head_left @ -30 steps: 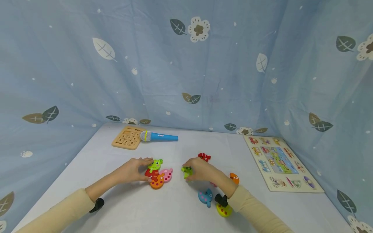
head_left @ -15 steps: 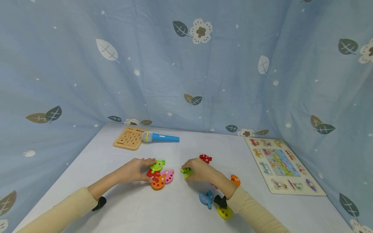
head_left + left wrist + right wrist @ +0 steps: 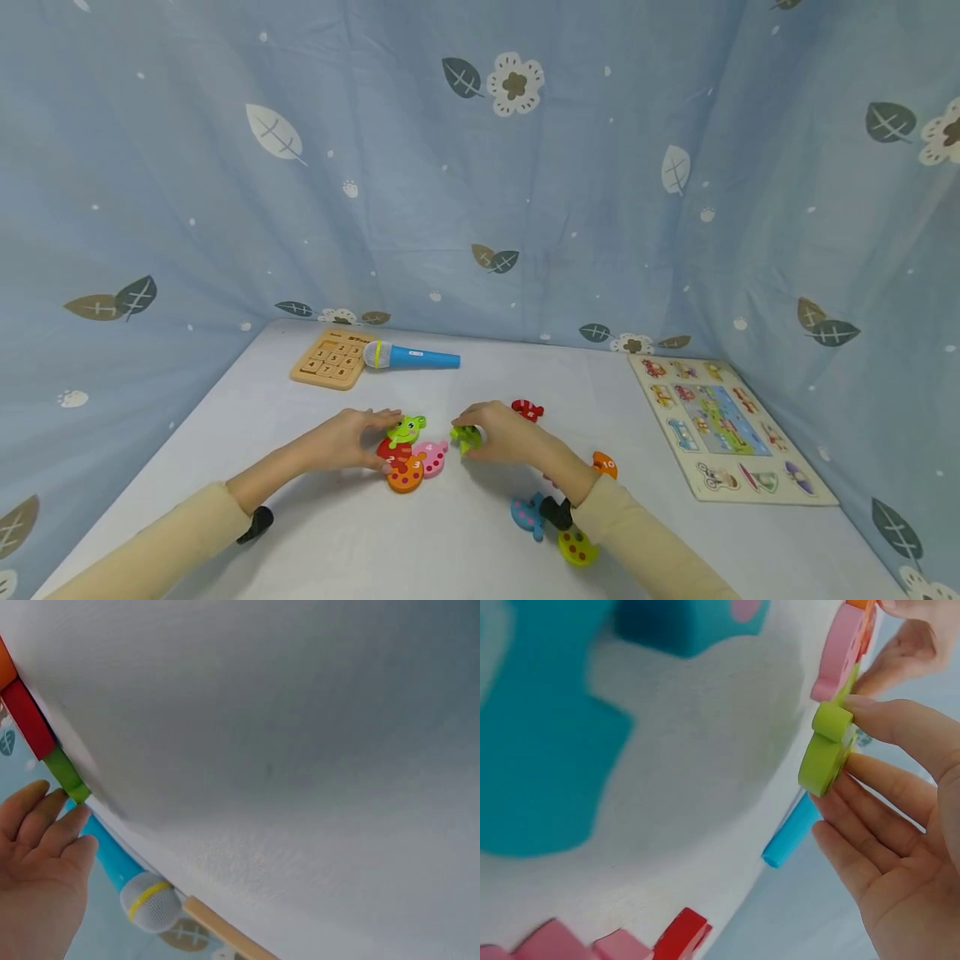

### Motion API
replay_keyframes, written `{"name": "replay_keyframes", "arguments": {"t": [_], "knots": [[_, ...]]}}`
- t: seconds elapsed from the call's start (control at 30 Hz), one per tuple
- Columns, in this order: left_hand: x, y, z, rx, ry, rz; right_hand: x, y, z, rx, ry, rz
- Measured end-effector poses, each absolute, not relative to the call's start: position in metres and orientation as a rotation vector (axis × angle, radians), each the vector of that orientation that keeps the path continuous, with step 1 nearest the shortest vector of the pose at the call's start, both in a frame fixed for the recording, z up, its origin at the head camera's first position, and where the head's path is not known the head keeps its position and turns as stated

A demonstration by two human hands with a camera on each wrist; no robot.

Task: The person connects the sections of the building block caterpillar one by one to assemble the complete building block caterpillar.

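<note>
My left hand (image 3: 341, 439) holds a joined group of wooden puzzle pieces on the table, thumb and fingers on its left side. The group has a green smiling animal head (image 3: 406, 429), a red piece marked 2 (image 3: 393, 451), an orange piece marked 3 (image 3: 406, 475) and a pink piece marked 4 (image 3: 432, 457). Just right of the pink piece, my right hand (image 3: 502, 432) pinches a green puzzle piece (image 3: 825, 759) between thumb and fingers. A narrow gap separates it from the pink piece in the head view. The hand partly covers its face.
Behind lie a blue microphone (image 3: 420, 358) and a wooden number board (image 3: 333, 359). Around the right arm are loose red (image 3: 528, 409), orange (image 3: 604, 464), blue (image 3: 527, 516) and yellow-green (image 3: 577, 548) pieces. A picture puzzle board (image 3: 731, 433) lies far right.
My right hand has moved left with the green piece, closer to the pink piece. My left hand stays at the joined group.
</note>
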State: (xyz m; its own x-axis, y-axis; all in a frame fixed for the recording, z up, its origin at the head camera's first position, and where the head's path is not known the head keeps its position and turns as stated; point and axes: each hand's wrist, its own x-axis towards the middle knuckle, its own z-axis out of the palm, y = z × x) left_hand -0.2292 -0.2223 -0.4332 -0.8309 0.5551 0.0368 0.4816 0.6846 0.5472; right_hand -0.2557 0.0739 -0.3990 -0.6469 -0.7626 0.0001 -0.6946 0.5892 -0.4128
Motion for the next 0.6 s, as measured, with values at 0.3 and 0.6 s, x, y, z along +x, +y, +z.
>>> {"name": "replay_keyframes", "arguments": {"t": [0.3, 0.6], "knots": [[-0.229, -0.221, -0.431, 0.856, 2.757, 0.832, -0.257, 0.065, -0.398, -1.211, 2.644, -0.543], [-0.229, -0.222, -0.433, 0.833, 2.754, 0.861, -0.257, 0.060, -0.398, -1.248, 2.629, -0.535]]}}
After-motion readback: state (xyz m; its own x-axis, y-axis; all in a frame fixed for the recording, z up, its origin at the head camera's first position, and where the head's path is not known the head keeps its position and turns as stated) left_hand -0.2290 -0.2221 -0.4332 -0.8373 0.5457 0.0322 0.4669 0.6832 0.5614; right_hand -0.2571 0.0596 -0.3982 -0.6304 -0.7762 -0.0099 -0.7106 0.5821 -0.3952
